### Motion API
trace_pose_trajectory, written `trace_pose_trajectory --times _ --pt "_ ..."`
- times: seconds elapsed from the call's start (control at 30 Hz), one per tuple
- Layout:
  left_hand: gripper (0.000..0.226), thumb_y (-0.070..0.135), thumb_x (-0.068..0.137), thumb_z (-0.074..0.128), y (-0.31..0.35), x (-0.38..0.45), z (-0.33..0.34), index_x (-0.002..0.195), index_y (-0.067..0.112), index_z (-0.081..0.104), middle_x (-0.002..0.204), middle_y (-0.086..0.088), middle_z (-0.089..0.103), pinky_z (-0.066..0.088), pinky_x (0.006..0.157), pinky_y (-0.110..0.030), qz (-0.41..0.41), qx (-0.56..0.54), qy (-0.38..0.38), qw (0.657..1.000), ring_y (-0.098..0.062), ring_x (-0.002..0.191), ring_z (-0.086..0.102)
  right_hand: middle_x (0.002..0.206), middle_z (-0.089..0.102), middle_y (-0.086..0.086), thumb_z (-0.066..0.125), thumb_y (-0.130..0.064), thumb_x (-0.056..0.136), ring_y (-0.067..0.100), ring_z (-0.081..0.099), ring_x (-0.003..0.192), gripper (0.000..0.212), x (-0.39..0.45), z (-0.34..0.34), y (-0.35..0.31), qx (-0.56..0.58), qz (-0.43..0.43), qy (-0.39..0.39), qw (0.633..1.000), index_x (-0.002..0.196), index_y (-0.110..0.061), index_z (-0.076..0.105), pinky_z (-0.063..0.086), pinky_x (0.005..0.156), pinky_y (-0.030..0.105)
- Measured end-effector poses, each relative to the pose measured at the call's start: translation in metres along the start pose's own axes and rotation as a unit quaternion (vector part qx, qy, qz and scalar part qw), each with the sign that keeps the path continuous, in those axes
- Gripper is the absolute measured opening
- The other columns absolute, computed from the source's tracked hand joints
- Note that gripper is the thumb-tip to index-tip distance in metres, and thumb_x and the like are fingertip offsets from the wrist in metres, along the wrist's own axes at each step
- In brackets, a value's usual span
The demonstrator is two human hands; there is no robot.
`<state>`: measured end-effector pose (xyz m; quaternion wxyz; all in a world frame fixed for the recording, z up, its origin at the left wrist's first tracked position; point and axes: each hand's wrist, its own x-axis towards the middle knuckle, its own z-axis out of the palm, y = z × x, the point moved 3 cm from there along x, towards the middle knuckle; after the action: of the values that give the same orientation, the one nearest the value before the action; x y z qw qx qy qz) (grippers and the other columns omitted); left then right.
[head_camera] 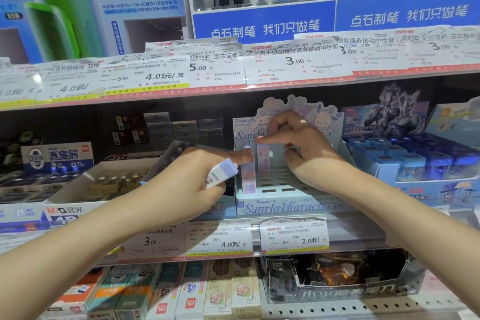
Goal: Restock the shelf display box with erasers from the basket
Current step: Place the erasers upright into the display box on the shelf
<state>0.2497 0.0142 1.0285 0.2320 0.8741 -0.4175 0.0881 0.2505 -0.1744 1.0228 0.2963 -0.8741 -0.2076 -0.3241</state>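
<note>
Head view: left hand [197, 176] closed round spare eraser [220, 173], forefinger steadying upright eraser [248, 176] in display box [285, 205]; right hand [298, 143] pinching second eraser [262, 156] top; seat it straight into slot, beside neighbour; basket unseen

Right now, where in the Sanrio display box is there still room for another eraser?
Free: the slotted tray right of the two standing erasers, under the right hand. Crowded: the box's left edge, where the left hand holds an eraser.
</note>
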Motion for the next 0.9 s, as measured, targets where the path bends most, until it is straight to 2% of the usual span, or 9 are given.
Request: trace_pose_trajectory --times 0.17,0.23,0.3,0.4,0.5,0.67,0.73,0.8,0.9 --pt "0.046 -0.004 0.080 0.049 0.005 -0.001 -0.002 0.048 0.026 0.039 0.049 0.000 0.036 0.022 0.044 -0.020 0.008 0.000 0.000 1.000 -0.010 0.044 0.031 0.095 0.057 0.008 0.030 0.003 0.066 0.018 0.054 0.090 0.050 0.000 -0.003 0.004 -0.036 0.010 0.035 0.999 0.094 0.001 0.071 0.031 0.077 -0.007" --pt "0.059 -0.006 0.080 0.047 0.013 -0.003 -0.005 0.052 0.045 0.055 0.050 -0.003 0.037 0.020 0.046 -0.021 0.013 -0.001 -0.007 1.000 -0.011 0.045 0.029 0.099 0.064 0.015 0.030 0.002 0.066 0.020 0.056 0.087 0.049 -0.001 -0.006 0.005 -0.035 0.023 0.046 0.998 0.092 0.002 0.071 0.033 0.076 -0.006" --pt "0.070 -0.006 0.080 0.047 0.017 -0.003 -0.007 0.059 0.061 0.053 0.049 0.000 0.036 0.020 0.046 -0.022 0.018 0.007 -0.002 1.000 -0.012 0.045 0.028 0.103 0.063 0.014 0.028 0.002 0.064 0.017 0.053 0.092 0.054 -0.002 -0.006 0.002 -0.036 0.020 0.022 0.999 0.098 -0.001 0.070 0.033 0.077 -0.004" --pt "0.053 -0.004 0.079 0.049 0.010 -0.002 -0.005 0.050 0.041 0.048 0.045 0.004 0.033 0.021 0.044 -0.021 0.006 0.008 0.002 1.000 -0.011 0.043 0.031 0.110 0.059 0.009 0.032 0.008 0.067 0.020 0.050 0.106 0.055 -0.003 0.000 -0.003 -0.080 0.009 -0.049 0.996 0.108 -0.007 0.067 0.038 0.091 0.014" --pt "0.052 -0.002 0.080 0.048 0.007 -0.001 -0.004 0.048 0.040 0.047 0.043 0.005 0.034 0.020 0.044 -0.020 -0.005 0.009 -0.001 1.000 -0.010 0.042 0.031 0.118 0.056 0.011 0.040 0.020 0.070 0.027 0.046 0.116 0.059 -0.001 0.001 -0.003 -0.095 0.026 -0.094 0.991 0.115 -0.010 0.063 0.037 0.100 0.030" --pt "0.033 -0.004 0.082 0.049 0.015 -0.004 -0.005 0.058 0.018 0.052 0.047 0.006 0.038 0.027 0.045 -0.017 0.010 0.013 0.036 0.999 -0.005 0.045 0.039 0.108 0.059 0.006 0.037 0.020 0.072 0.020 0.056 0.094 0.058 -0.007 -0.010 -0.016 -0.036 0.061 -0.043 0.997 0.115 -0.010 0.062 0.044 0.089 0.023" --pt "0.017 0.000 0.083 0.050 0.018 -0.008 -0.008 0.074 0.008 0.061 0.059 0.009 0.053 0.032 0.047 -0.015 0.032 -0.010 0.082 0.996 -0.004 0.050 0.045 0.094 0.058 -0.008 0.044 0.005 0.076 0.006 0.055 0.083 0.044 -0.018 -0.014 -0.033 0.025 0.055 0.019 0.998 0.106 -0.020 0.064 0.043 0.078 0.008" --pt "0.023 0.005 0.081 0.049 0.023 -0.012 -0.010 0.086 0.015 0.068 0.077 0.020 0.064 0.040 0.053 -0.014 0.032 -0.063 0.105 0.992 -0.007 0.061 0.056 0.086 0.059 -0.017 0.050 -0.009 0.076 0.002 0.056 0.081 0.030 -0.027 -0.016 -0.052 0.093 0.020 0.046 0.994 0.096 -0.028 0.063 0.042 0.074 0.006" --pt "0.015 0.007 0.080 0.052 0.027 -0.014 -0.005 0.080 0.011 0.066 0.052 0.005 0.055 0.033 0.045 -0.018 -0.016 -0.206 0.044 0.977 -0.011 0.045 0.043 0.082 0.064 -0.015 0.063 -0.026 0.078 0.002 0.057 0.078 0.017 -0.033 -0.017 -0.075 0.146 -0.008 0.025 0.989 0.095 -0.025 0.067 0.043 0.072 0.010"
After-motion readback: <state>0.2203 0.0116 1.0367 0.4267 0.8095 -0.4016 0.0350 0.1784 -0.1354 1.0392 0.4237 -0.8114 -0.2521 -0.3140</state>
